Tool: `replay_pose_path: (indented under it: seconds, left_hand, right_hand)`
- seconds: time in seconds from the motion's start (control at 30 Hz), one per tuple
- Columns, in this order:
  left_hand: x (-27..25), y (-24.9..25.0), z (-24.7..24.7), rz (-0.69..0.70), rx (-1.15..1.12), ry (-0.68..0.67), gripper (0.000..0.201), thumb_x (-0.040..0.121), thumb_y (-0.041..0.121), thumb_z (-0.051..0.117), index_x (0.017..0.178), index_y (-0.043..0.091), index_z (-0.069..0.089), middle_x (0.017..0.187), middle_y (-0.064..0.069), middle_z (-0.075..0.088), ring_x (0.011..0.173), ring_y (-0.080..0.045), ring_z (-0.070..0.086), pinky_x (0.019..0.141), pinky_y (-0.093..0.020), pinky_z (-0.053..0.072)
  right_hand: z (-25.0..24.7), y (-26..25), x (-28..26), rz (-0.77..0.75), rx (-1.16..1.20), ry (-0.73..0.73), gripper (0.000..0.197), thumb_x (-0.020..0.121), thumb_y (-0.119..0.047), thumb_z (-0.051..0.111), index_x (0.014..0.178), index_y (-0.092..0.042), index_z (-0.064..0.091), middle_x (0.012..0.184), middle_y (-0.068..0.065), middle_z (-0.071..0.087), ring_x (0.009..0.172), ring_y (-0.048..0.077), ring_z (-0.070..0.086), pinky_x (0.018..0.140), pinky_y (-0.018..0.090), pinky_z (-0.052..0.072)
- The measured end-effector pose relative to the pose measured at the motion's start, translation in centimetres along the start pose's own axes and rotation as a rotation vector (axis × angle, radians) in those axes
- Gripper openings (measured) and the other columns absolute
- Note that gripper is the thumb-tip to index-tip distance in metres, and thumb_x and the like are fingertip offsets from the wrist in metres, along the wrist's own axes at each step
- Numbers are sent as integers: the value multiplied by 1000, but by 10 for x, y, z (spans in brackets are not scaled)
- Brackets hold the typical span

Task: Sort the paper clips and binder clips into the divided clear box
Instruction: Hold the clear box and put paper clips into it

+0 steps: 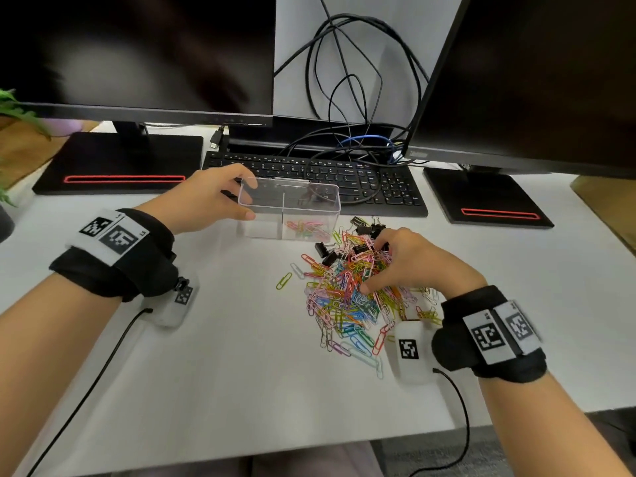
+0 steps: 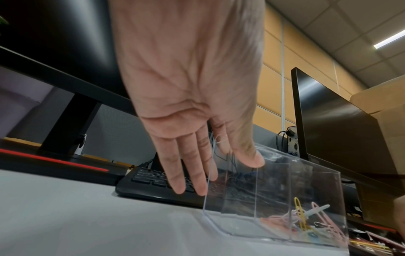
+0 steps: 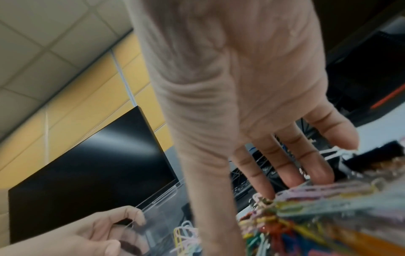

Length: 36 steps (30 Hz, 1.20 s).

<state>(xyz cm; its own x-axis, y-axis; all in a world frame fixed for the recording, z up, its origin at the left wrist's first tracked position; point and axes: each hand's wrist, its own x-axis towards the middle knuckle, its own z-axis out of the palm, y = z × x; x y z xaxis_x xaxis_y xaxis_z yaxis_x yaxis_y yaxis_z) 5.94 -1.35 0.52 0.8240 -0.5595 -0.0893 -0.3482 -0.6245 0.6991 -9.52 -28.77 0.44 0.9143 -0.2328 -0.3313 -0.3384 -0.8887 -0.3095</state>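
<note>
Divided clear box (image 1: 290,210): upright on the white counter (image 1: 213,356), just in front of the keyboard (image 1: 344,177); its near right compartment contains a few coloured paper clips, the near left compartment shows none. Left hand (image 1: 203,201): grip grasping the box's left end, thumb on the near wall, fingers over the far rim. Paper clips (image 1: 347,297): a large multicoloured heap on the counter, just right of and nearer than the box, with a few strays at its edges. Binder clips (image 1: 364,235): black, scattered along the heap's far edge. Right hand (image 1: 409,259): resting on the heap, fingers reaching down into the clips; whether its grip has closed on any cannot be told. Two dark monitors (image 1: 137,49) behind.
</note>
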Motion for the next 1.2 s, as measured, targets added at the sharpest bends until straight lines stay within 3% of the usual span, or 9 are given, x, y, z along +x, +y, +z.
replay_pose_path:
  seconds: [0.2, 0.4, 0.5, 0.67, 0.77, 0.83, 0.97, 1.07, 1.2]
  left_hand:
    - [-1, 1, 0, 1, -9, -3, 39, 82, 21, 76, 115, 28, 55, 106, 5, 66, 96, -18, 67, 83, -30, 49]
    - [-1, -1, 0, 10, -2, -5, 39, 82, 20, 76, 114, 28, 55, 105, 5, 66, 96, -21, 68, 87, -33, 51]
    - [-1, -1, 0, 15, -3, -3, 40, 82, 20, 76, 115, 27, 55, 106, 5, 66, 96, -20, 67, 84, -28, 49]
    - [-1, 0, 0, 17, 5, -6, 40, 83, 21, 75, 116, 28, 55, 107, 5, 65, 93, -18, 68, 83, -28, 49]
    - [-1, -1, 0, 21, 5, -7, 40, 83, 21, 75, 116, 28, 54, 107, 5, 65, 92, -17, 68, 82, -27, 49]
    - [0, -1, 0, 24, 5, -7, 40, 83, 21, 75, 116, 28, 54, 108, 5, 66, 92, -16, 68, 79, -23, 48]
    - [1, -2, -1, 31, 5, -7, 40, 83, 20, 75, 116, 26, 54, 108, 2, 66, 90, -19, 68, 76, -23, 48]
    - [1, -3, 0, 36, 5, -12, 39, 83, 20, 75, 116, 26, 54, 108, 2, 66, 90, -18, 68, 76, -23, 47]
    - [2, -4, -1, 38, -3, -16, 39, 83, 21, 75, 116, 27, 54, 107, 3, 67, 90, -17, 68, 77, -23, 48]
  right_hand:
    - [5, -2, 5, -35, -18, 54, 59, 59, -36, 89, 103, -15, 56, 90, -3, 52, 87, 20, 53, 71, 34, 47]
    - [7, 0, 11, -88, -75, 109, 31, 67, -28, 85, 89, -18, 65, 78, -7, 55, 83, 21, 57, 76, 37, 51]
    - [9, -1, 11, -126, -78, 149, 15, 72, -18, 79, 84, -16, 70, 70, -12, 52, 80, 21, 57, 76, 35, 50]
    - [9, 0, 12, -153, -61, 215, 3, 77, -10, 74, 80, -10, 75, 73, -5, 59, 82, 22, 62, 81, 39, 53]
    - [8, 2, 13, -166, -33, 237, 9, 77, -7, 70, 75, 2, 72, 76, 15, 69, 76, 33, 64, 74, 44, 56]
    - [4, 4, 14, -171, 23, 244, 12, 77, -6, 68, 78, 6, 70, 78, 25, 67, 74, 39, 62, 66, 45, 56]
    - [-8, 7, 9, -167, 207, 240, 13, 83, -6, 69, 72, -10, 74, 71, 10, 69, 53, 17, 54, 50, 24, 43]
    - [-15, 7, 4, -169, 428, 290, 8, 82, -6, 72, 75, -8, 76, 76, 10, 72, 70, 22, 63, 63, 23, 48]
    - [-24, 2, 2, -185, 646, 344, 8, 79, -6, 73, 75, -12, 75, 83, 16, 73, 85, 33, 66, 84, 39, 52]
